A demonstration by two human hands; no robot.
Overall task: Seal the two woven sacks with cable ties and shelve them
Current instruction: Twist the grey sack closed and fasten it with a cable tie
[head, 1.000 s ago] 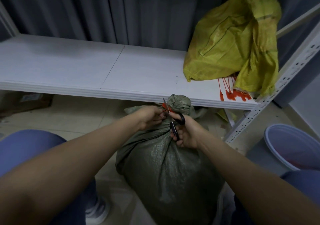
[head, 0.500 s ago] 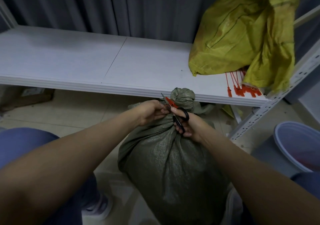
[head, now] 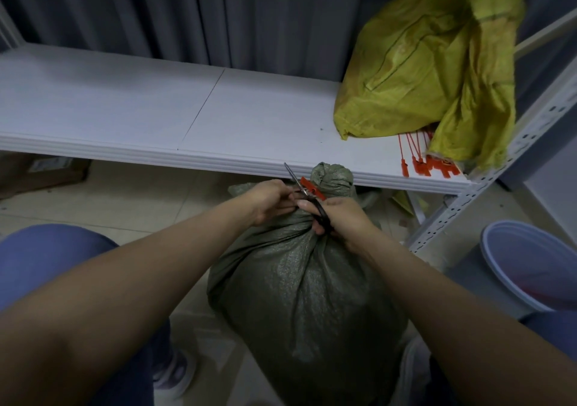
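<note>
Below, the green sack [head: 306,296] stands on the floor [head: 125,205] before the shelf [head: 125,108], its neck cinched by a red cable tie [head: 310,187]. The left hand [head: 268,201] pinches the tie. The right hand [head: 343,221] grips scissors [head: 313,201]. The yellow sack [head: 421,62] lies on the shelf.

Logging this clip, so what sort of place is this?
Probably a storeroom: slotted-metal shelving, a green woven sack on the floor, a yellow sack and spare red cable ties on the shelf.
</note>
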